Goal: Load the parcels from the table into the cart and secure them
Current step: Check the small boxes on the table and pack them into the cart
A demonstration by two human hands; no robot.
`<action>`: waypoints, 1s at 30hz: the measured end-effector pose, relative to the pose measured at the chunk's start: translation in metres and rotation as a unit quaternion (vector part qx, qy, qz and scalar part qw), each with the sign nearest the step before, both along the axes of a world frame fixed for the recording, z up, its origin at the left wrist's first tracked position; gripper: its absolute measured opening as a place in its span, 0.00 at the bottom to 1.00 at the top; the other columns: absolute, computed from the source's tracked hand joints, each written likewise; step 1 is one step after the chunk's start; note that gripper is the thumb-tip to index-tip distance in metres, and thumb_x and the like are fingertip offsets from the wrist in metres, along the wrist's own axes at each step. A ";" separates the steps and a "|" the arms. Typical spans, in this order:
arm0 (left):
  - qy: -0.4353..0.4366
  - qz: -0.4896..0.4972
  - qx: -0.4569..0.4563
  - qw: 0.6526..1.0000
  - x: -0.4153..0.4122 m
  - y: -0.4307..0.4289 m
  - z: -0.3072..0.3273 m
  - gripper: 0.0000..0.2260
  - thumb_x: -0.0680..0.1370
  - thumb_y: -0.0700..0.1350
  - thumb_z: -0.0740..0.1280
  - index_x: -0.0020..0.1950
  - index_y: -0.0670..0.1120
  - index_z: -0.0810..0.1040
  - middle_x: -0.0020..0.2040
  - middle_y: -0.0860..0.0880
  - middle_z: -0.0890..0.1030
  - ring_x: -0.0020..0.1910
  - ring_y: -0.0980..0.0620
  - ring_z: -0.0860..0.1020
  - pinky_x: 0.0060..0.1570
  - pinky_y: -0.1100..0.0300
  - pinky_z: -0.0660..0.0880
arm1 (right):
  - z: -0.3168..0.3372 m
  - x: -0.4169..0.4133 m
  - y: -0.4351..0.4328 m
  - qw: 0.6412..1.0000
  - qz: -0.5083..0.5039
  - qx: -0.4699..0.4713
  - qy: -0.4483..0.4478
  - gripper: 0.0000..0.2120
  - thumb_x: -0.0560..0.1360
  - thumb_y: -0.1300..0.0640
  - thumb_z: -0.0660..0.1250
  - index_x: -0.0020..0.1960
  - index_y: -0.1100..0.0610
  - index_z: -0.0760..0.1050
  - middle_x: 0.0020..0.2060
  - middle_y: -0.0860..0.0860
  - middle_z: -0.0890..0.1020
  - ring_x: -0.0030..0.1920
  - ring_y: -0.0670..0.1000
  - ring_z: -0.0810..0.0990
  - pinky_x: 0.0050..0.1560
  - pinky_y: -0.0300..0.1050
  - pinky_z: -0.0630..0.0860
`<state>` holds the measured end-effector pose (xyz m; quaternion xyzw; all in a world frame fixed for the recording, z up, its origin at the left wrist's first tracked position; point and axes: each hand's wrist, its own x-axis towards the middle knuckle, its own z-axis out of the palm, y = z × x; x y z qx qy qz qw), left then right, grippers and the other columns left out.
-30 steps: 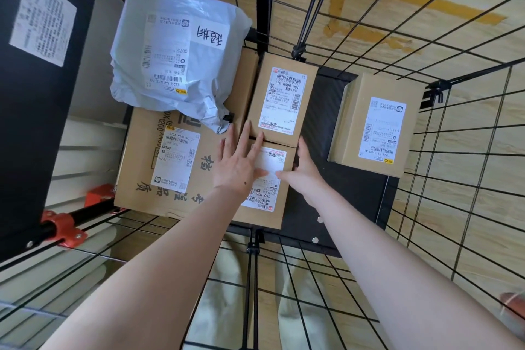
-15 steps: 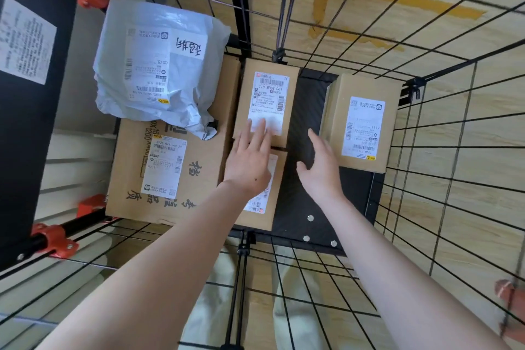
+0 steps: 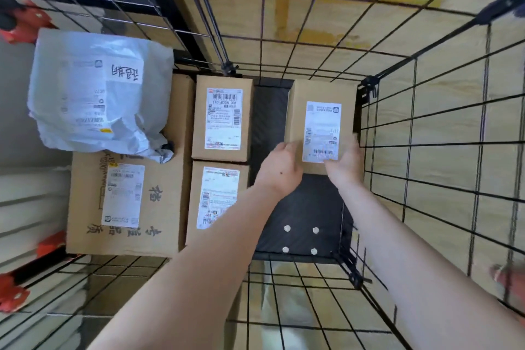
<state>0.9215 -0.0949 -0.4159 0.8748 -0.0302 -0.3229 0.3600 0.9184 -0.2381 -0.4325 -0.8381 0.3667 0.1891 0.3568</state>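
Parcels fill the floor of a wire cart (image 3: 426, 128): a large box (image 3: 159, 207) topped by a grey mailer bag (image 3: 85, 94), two small boxes (image 3: 223, 119) in a row beside it, and a fourth box (image 3: 321, 111) at the far right corner. Both hands, left (image 3: 279, 169) and right (image 3: 345, 167), clasp that box by its near end, fingers curled around its sides. Judging by the bare black floor nearby, arranging continues; no securing is visible yet.

- I take the large box (image 3: 125, 202) in the cart (image 3: 426, 150) as landmark; the plastic mailer (image 3: 96, 94) lies on its far part.
- Just right of it, two boxes: far (image 3: 223, 118), near (image 3: 217, 202).
- Farther right, another box (image 3: 322, 122).
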 end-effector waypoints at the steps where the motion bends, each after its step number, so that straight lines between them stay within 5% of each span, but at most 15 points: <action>1: -0.005 0.021 0.006 1.000 0.002 0.001 0.002 0.19 0.74 0.35 0.60 0.65 0.41 0.73 0.57 0.40 0.77 0.56 0.40 0.75 0.54 0.52 0.73 | 0.000 0.002 -0.001 1.000 -0.005 0.005 0.011 0.38 0.72 0.68 0.66 0.78 0.59 0.54 0.69 0.59 0.67 0.70 0.57 0.66 0.69 0.46 0.65; 6: -0.035 0.045 0.081 0.995 0.010 0.030 -0.002 0.16 0.74 0.39 0.58 0.59 0.42 0.77 0.54 0.42 0.77 0.53 0.41 0.75 0.53 0.52 0.73 | 0.003 0.006 0.028 0.998 0.023 0.062 -0.011 0.35 0.72 0.70 0.65 0.76 0.54 0.60 0.67 0.55 0.68 0.67 0.54 0.70 0.69 0.50 0.68; 11: -0.075 -0.086 0.197 0.974 0.002 0.058 0.001 0.20 0.75 0.39 0.59 0.67 0.42 0.72 0.76 0.43 0.59 0.74 0.38 0.53 0.71 0.47 0.59 | -0.001 0.003 0.054 0.996 0.024 0.080 -0.018 0.37 0.73 0.72 0.62 0.77 0.50 0.57 0.68 0.52 0.67 0.66 0.53 0.70 0.68 0.50 0.70; 16: -0.055 -0.084 0.161 0.982 -0.002 0.064 0.006 0.23 0.74 0.38 0.59 0.70 0.43 0.70 0.78 0.47 0.54 0.76 0.42 0.49 0.74 0.49 0.55 | 0.002 0.003 0.050 0.996 0.069 0.061 -0.014 0.36 0.75 0.72 0.59 0.78 0.50 0.56 0.69 0.52 0.68 0.66 0.53 0.70 0.62 0.38 0.66; 20: -0.039 -0.057 0.133 0.989 0.001 0.063 0.015 0.22 0.74 0.36 0.58 0.68 0.43 0.72 0.76 0.47 0.60 0.75 0.44 0.55 0.70 0.49 0.63 | 0.015 0.003 0.044 0.991 0.121 0.056 0.024 0.37 0.77 0.69 0.59 0.79 0.53 0.47 0.73 0.53 0.65 0.69 0.55 0.68 0.64 0.41 0.65; 24: -0.041 0.008 0.139 0.989 0.004 0.062 0.044 0.18 0.75 0.36 0.58 0.63 0.41 0.75 0.62 0.44 0.73 0.63 0.42 0.68 0.54 0.52 0.72 | 0.045 0.001 0.042 0.987 0.149 0.035 0.053 0.37 0.77 0.68 0.59 0.79 0.58 0.44 0.77 0.54 0.56 0.75 0.56 0.61 0.72 0.47 0.60; 30: -0.052 0.099 0.125 0.986 -0.006 0.061 0.125 0.11 0.76 0.41 0.60 0.56 0.45 0.78 0.53 0.46 0.77 0.54 0.45 0.74 0.48 0.51 0.76 | 0.134 -0.012 0.047 0.973 0.226 0.056 0.000 0.19 0.75 0.65 0.62 0.66 0.55 0.73 0.61 0.51 0.75 0.59 0.55 0.76 0.55 0.40 0.69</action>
